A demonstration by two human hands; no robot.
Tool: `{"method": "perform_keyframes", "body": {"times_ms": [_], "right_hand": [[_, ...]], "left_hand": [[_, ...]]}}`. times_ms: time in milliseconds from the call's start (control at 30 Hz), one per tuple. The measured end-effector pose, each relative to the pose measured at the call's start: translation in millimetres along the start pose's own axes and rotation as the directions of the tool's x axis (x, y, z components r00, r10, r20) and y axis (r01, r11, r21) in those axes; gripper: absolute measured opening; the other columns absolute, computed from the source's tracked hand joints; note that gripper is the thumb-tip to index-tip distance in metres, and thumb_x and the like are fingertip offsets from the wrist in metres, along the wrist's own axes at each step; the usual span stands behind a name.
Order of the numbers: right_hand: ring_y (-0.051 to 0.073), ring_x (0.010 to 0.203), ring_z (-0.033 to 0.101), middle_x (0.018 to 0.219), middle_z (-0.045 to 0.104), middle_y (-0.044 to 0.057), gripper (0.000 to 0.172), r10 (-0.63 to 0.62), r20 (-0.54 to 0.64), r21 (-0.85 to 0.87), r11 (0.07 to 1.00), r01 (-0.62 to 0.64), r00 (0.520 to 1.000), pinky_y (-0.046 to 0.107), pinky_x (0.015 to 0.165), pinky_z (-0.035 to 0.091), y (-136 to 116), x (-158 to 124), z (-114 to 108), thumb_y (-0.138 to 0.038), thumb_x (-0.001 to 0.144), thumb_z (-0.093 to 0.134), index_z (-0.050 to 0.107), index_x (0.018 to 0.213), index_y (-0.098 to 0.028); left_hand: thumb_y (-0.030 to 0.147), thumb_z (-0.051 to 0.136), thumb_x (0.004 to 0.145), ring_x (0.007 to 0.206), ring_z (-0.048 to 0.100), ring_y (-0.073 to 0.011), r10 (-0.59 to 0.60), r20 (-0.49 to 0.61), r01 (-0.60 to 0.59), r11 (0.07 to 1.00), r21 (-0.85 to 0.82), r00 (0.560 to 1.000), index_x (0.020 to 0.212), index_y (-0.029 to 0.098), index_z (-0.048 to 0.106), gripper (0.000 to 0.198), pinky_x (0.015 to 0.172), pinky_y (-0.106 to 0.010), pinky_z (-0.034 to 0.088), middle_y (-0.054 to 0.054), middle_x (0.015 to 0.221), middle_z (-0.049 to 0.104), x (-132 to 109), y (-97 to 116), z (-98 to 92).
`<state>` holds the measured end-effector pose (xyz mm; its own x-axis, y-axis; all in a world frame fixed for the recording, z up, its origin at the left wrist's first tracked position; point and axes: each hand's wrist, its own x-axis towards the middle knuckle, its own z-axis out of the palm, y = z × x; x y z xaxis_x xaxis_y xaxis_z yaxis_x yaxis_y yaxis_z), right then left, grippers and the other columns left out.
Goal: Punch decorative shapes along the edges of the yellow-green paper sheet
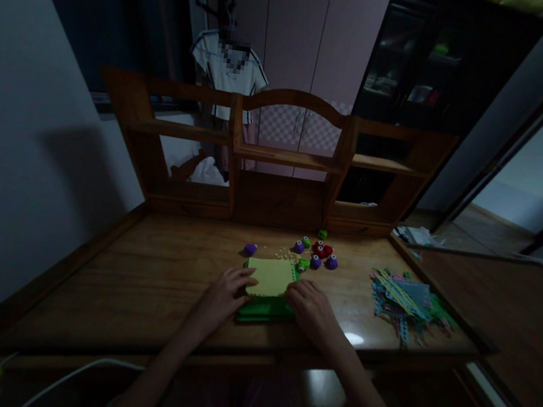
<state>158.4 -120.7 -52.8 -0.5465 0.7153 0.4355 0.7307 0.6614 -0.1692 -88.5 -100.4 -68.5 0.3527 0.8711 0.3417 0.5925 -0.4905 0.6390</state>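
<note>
A thin yellow card [271,279] with small notches along its edges lies over a flat green piece [267,309] on the wooden desk. My left hand [227,295] grips the card's left side, fingers on its top and the thumb lower down by the green piece. At the right edge, the curled fingers of my right hand [310,305] close on the card's lower right corner. Just beyond the card sit small purple, green and red figures with round eyes, among them a purple one [249,249] and a red one [319,251]. Tiny pale bits [287,255] are scattered between them.
A heap of coloured notched strips and plates [402,299] lies on the right of the desk [149,281]. A wooden shelf unit [288,159] rises at the desk's back edge. A white cable [76,368] hangs by the front left. The room is dim.
</note>
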Motion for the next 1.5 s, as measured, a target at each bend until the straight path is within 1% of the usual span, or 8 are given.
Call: {"method": "perform_keyframes", "body": {"times_ms": [133,267,500,633,800,933,1133,1500], "right_hand": [[0.019,0.080,0.054,0.084,0.060,0.005,0.011,0.043,0.042,0.058,0.997,-0.046,0.998,0.032,0.073,0.043,-0.4,-1.6,6.6,-0.017,0.089,0.051,0.060,0.084,-0.020],[0.017,0.081,0.057,0.087,0.061,0.004,0.010,0.111,0.043,0.248,0.962,-0.118,0.993,0.029,0.072,0.043,2.2,-4.0,7.8,-0.019,0.088,0.053,0.062,0.086,-0.021],[0.018,0.083,0.058,0.086,0.061,0.003,0.012,0.167,0.082,0.482,0.856,-0.186,0.982,0.028,0.073,0.044,9.9,0.7,5.9,-0.031,0.085,0.059,0.063,0.084,-0.020],[0.017,0.078,0.057,0.082,0.063,0.003,0.017,0.156,0.153,0.543,0.811,-0.215,0.976,0.028,0.071,0.044,16.4,7.7,9.4,-0.036,0.084,0.060,0.064,0.084,-0.019],[0.016,0.071,0.056,0.078,0.063,0.002,0.022,0.158,0.240,0.545,0.795,-0.268,0.958,0.026,0.064,0.043,22.4,13.5,11.2,-0.040,0.081,0.062,0.065,0.085,-0.018],[0.016,0.075,0.057,0.083,0.064,0.002,0.023,0.130,0.261,0.558,0.788,-0.259,0.956,0.025,0.067,0.043,23.9,14.7,9.3,-0.039,0.079,0.065,0.065,0.087,-0.018],[0.015,0.072,0.057,0.079,0.065,0.003,0.021,0.171,0.301,0.490,0.817,-0.306,0.938,0.024,0.065,0.042,27.5,20.0,12.8,-0.036,0.081,0.063,0.066,0.084,-0.016],[0.015,0.070,0.058,0.078,0.067,0.003,0.017,0.110,0.364,0.437,0.857,-0.274,0.925,0.023,0.064,0.041,32.5,29.5,12.5,-0.032,0.081,0.061,0.067,0.085,-0.016]], "left_hand": [[0.025,0.066,0.077,0.110,0.048,-0.0211,0.056,0.032,-0.061,0.979,0.195,0.998,0.101,0.025,0.062,0.024,0.095,-0.038,0.039,-0.003,0.112,0.060,-6.1,12.9,2.6],[0.031,0.061,0.081,0.095,0.052,-0.0190,0.057,0.095,-0.072,0.984,0.163,0.994,0.086,0.022,0.060,0.010,0.086,-0.032,0.041,-0.002,0.093,0.060,-7.6,20.0,6.0],[0.043,0.058,0.082,0.088,0.053,-0.0172,-0.002,0.089,-0.009,0.992,0.128,0.996,0.081,0.021,0.056,0.021,0.078,-0.027,0.042,-0.001,0.090,0.055,-4.8,14.9,12.7],[0.041,0.053,0.086,0.088,0.051,-0.0172,0.028,0.121,-0.048,0.986,0.159,0.992,0.082,0.021,0.055,0.021,0.079,-0.028,0.040,-0.001,0.089,0.053,-4.6,16.7,13.9],[0.038,0.048,0.089,0.090,0.049,-0.0177,0.077,0.148,-0.110,0.968,0.227,0.986,0.081,0.020,0.054,0.020,0.079,-0.029,0.039,-0.002,0.089,0.052,-5.2,17.7,15.8],[0.036,0.044,0.091,0.090,0.048,-0.0180,0.086,0.160,-0.125,0.960,0.250,0.983,0.082,0.020,0.053,0.021,0.080,-0.030,0.039,-0.003,0.089,0.052,-4.4,16.6,17.3],[0.037,0.042,0.092,0.089,0.048,-0.0182,0.083,0.178,-0.123,0.965,0.230,0.980,0.082,0.019,0.052,0.023,0.080,-0.031,0.039,-0.003,0.088,0.052,0.3,11.5,19.3],[0.036,0.040,0.093,0.090,0.047,-0.0181,0.113,0.224,-0.170,0.953,0.252,0.968,0.085,0.019,0.053,0.023,0.080,-0.030,0.038,-0.004,0.090,0.051,1.1,10.6,16.7]]}}
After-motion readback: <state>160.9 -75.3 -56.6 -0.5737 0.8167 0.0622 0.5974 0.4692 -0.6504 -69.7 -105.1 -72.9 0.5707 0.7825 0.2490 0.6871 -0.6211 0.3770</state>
